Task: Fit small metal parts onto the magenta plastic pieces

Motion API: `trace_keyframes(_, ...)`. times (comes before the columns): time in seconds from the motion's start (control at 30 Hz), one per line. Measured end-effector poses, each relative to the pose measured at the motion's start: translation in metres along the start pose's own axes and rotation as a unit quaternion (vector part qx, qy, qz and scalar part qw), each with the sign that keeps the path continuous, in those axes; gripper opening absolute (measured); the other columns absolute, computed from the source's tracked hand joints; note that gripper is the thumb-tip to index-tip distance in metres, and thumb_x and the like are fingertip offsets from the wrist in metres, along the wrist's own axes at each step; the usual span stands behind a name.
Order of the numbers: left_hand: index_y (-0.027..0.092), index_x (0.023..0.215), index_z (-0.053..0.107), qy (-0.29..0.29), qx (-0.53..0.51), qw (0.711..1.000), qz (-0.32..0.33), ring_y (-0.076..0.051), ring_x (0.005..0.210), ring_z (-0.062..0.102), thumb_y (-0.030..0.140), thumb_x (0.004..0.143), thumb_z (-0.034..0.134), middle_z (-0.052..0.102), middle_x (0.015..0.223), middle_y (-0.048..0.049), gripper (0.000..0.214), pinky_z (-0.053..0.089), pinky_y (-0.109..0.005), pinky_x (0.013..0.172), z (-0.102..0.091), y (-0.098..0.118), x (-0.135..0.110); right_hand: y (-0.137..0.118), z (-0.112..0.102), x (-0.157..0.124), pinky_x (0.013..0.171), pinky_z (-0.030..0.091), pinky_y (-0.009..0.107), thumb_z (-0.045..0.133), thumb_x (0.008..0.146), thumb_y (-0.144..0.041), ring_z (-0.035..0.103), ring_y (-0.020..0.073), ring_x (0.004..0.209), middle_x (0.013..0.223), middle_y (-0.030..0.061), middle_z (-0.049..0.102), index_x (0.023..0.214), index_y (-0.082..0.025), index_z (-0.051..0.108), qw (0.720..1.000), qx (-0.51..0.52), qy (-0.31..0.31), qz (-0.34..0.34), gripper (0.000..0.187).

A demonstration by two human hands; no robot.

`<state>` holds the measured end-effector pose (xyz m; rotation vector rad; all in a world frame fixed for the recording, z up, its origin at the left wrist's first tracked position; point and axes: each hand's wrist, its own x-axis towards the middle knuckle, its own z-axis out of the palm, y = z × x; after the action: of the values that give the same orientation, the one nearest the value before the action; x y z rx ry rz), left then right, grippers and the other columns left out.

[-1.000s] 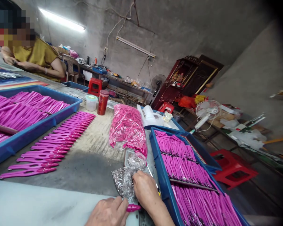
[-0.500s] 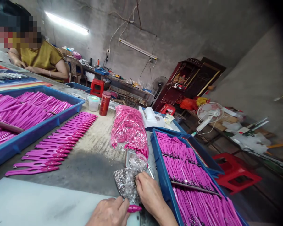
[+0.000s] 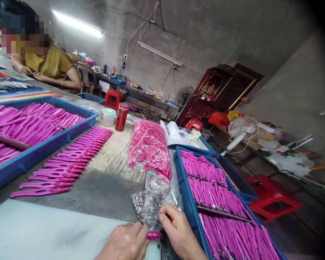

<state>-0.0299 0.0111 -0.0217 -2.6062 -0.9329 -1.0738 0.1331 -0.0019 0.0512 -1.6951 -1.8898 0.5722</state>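
My left hand (image 3: pixel 126 242) is closed on a small pink plastic piece (image 3: pixel 154 235) whose tip pokes out to the right of the fingers. My right hand (image 3: pixel 178 231) is pinched just beside that tip, fingers at the lower edge of a clear bag of small metal parts (image 3: pixel 147 204). What the right fingers hold is too small to make out. Both hands rest at the near edge of the grey worktable (image 3: pixel 103 187).
A blue tray of pink handles (image 3: pixel 222 202) lies right of my hands, another blue tray (image 3: pixel 43 144) at far left. A row of pink handles (image 3: pixel 67 162) and a bag of pink pieces (image 3: pixel 148 148) lie between. A red bottle (image 3: pixel 121 116) stands behind. A person in a yellow shirt (image 3: pixel 47 65) works far left.
My right hand has drawn back from inside the bag of metal parts toward the pink piece in my left hand. The view has shifted slightly.
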Motion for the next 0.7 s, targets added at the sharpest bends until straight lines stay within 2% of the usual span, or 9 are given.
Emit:
trace_keyframes(0.1, 0.023, 0.074, 0.040, -0.032, -0.010, 0.999, 0.010, -0.014, 0.039, 0.051, 0.009, 0.073, 0.041, 0.050, 0.054, 0.0058, 0.014, 0.035, -0.028, 0.037, -0.010, 0.000, 0.005, -0.001, 0.000, -0.010, 0.057, 0.037, 0.022, 0.039, 0.082, -0.021, 0.049, 0.0137, 0.061, 0.063, -0.0020, 0.048, 0.063, -0.019, 0.045, 0.999, 0.012, -0.023, -0.023, 0.020)
trace_keyframes(0.3, 0.021, 0.076, 0.044, -0.073, -0.020, 0.997, 0.018, -0.014, 0.042, 0.055, 0.009, 0.074, 0.045, 0.054, 0.057, 0.0045, 0.012, 0.041, -0.026, 0.038, -0.026, 0.000, 0.013, 0.005, 0.006, -0.023, 0.056, 0.038, 0.021, 0.040, 0.081, -0.015, 0.051, 0.0129, 0.062, 0.065, -0.0009, 0.053, 0.065, -0.019, 0.049, 0.994, -0.044, -0.057, -0.084, 0.019)
trace_keyframes(0.5, 0.021, 0.074, 0.045, -0.097, -0.022, 0.995, 0.023, -0.016, 0.044, 0.056, 0.009, 0.073, 0.048, 0.055, 0.058, 0.0036, 0.013, 0.044, -0.027, 0.039, -0.024, 0.002, 0.012, 0.010, 0.013, -0.023, 0.057, 0.039, 0.022, 0.038, 0.081, -0.013, 0.055, 0.0140, 0.063, 0.067, 0.0015, 0.058, 0.067, -0.019, 0.051, 0.987, -0.106, -0.048, -0.113, 0.020)
trace_keyframes(0.7, 0.022, 0.072, 0.042, -0.094, 0.008, 0.995, 0.029, -0.017, 0.044, 0.054, 0.006, 0.071, 0.049, 0.054, 0.058, 0.0040, 0.017, 0.043, -0.029, 0.038, -0.016, 0.004, 0.006, 0.004, 0.013, -0.023, 0.055, 0.039, 0.023, 0.036, 0.079, -0.011, 0.056, 0.0150, 0.062, 0.065, 0.0033, 0.059, 0.063, -0.018, 0.051, 0.988, -0.118, -0.057, -0.076, 0.022)
